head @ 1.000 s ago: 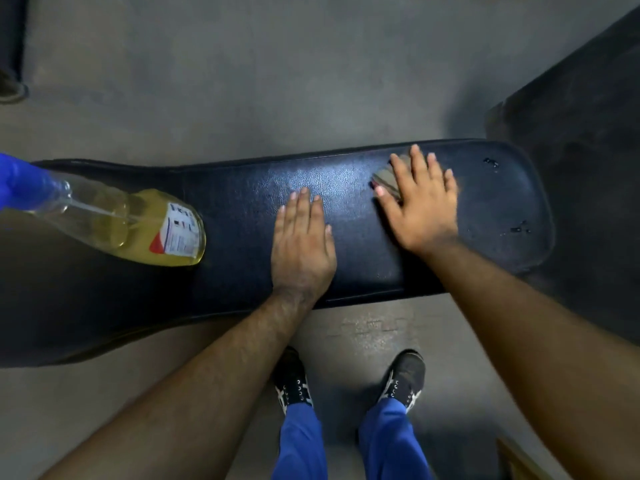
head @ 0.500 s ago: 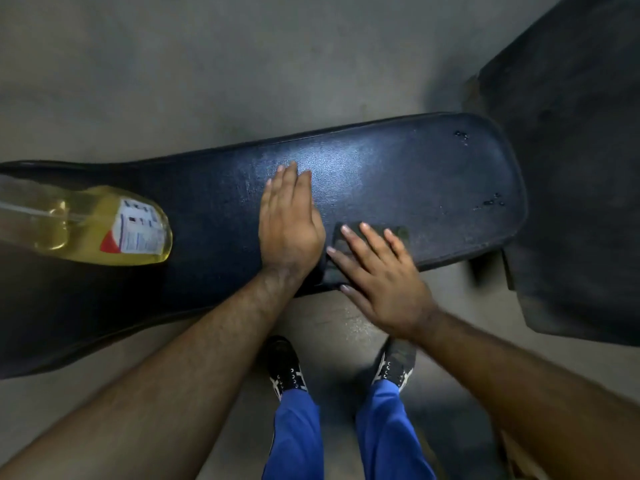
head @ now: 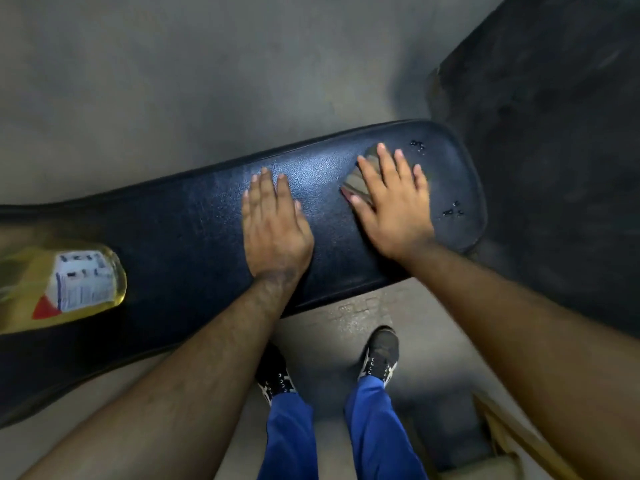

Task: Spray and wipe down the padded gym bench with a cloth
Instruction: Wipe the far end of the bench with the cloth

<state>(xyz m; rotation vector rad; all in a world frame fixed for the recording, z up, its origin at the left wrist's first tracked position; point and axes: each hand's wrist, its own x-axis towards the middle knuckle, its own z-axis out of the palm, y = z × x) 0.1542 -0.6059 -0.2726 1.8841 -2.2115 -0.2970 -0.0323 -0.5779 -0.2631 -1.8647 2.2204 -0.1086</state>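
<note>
A black padded gym bench [head: 194, 237] runs across the view from lower left to upper right. My left hand [head: 273, 226] lies flat on its middle with straight fingers. My right hand [head: 393, 206] presses flat on a small grey cloth [head: 360, 178] near the bench's right end; most of the cloth is hidden under my palm and fingers. A spray bottle of yellow liquid [head: 69, 289] with a white label lies on its side on the bench at the far left, blurred. Small tears [head: 452, 209] mark the pad near its right end.
Grey concrete floor [head: 173, 98] lies beyond the bench. A black rubber mat [head: 554, 150] covers the floor at the right. My two feet in dark shoes [head: 379, 355] stand just in front of the bench. A brown wooden edge [head: 512, 434] shows at the lower right.
My right hand has slid the cloth from the bench's near edge beside my left hand back up toward the far right end. My left hand stays flat on the pad.
</note>
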